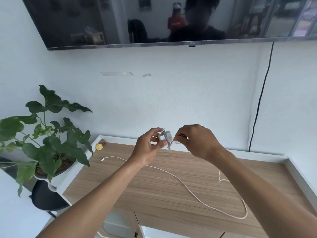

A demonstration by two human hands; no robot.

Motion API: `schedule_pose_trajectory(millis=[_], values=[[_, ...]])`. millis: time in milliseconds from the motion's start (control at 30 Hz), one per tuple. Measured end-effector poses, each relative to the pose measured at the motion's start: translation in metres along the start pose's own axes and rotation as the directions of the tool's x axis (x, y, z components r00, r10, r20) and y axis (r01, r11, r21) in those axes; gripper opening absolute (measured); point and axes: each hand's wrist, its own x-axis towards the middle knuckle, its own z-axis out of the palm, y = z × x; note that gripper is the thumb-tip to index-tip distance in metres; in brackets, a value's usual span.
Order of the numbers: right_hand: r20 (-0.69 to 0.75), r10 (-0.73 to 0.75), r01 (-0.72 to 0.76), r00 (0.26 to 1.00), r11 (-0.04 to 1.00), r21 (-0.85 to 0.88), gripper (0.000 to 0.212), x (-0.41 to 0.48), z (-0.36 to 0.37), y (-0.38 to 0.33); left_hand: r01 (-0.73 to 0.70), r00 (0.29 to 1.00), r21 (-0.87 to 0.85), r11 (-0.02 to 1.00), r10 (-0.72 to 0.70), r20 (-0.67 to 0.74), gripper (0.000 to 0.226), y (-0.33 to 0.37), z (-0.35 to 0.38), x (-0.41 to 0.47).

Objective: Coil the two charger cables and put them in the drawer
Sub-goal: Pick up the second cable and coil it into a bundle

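My left hand point(148, 148) holds a small white charger plug point(166, 138) above the back of the wooden cabinet top point(154, 189). A grey cable point(169, 143) is wound around the plug, and my right hand point(197, 141) pinches its loose end just right of the plug. A second, cream-white cable point(188, 188) lies uncoiled on the cabinet top, running from a connector at the left point(103, 159) under my left forearm to a loop at the right. At the bottom of the frame an open drawer point(123, 227) shows below the front edge.
A potted plant point(46, 134) stands on a low stand left of the cabinet. A small yellow object point(99, 147) sits at the back left corner. A television point(154, 21) hangs on the wall above, with a black cord point(260, 97) running down at right.
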Motion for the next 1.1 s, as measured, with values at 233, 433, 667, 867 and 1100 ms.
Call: schedule_pose_trajectory(millis=[233,433,667,867,1100], values=[[0.045,-0.059,0.06,0.997,0.998,-0.029,0.026,0.004,-0.006,0.001,0.013,0.997,-0.02,1.0,-0.011,0.076,0.035,0.003,-0.003,-0.002],[0.061,-0.114,0.115,0.992,0.993,-0.008,0.021,0.01,-0.01,-0.002,0.012,0.991,-0.079,0.997,-0.002,0.133,0.04,0.0,-0.006,-0.005],[-0.022,-0.11,0.111,0.994,0.987,0.113,0.015,0.011,0.001,0.0,0.026,0.974,-0.116,0.993,0.001,0.228,0.038,0.007,-0.007,-0.012],[-0.067,-0.11,0.121,0.992,0.975,0.186,0.02,0.011,0.0,0.002,0.07,0.96,-0.217,0.974,-0.007,0.281,0.039,0.014,-0.007,-0.01],[-0.058,-0.021,0.041,0.998,0.929,0.367,0.017,0.011,-0.008,0.005,0.078,0.968,-0.345,0.935,0.012,0.251,0.031,0.022,0.0,-0.01]])
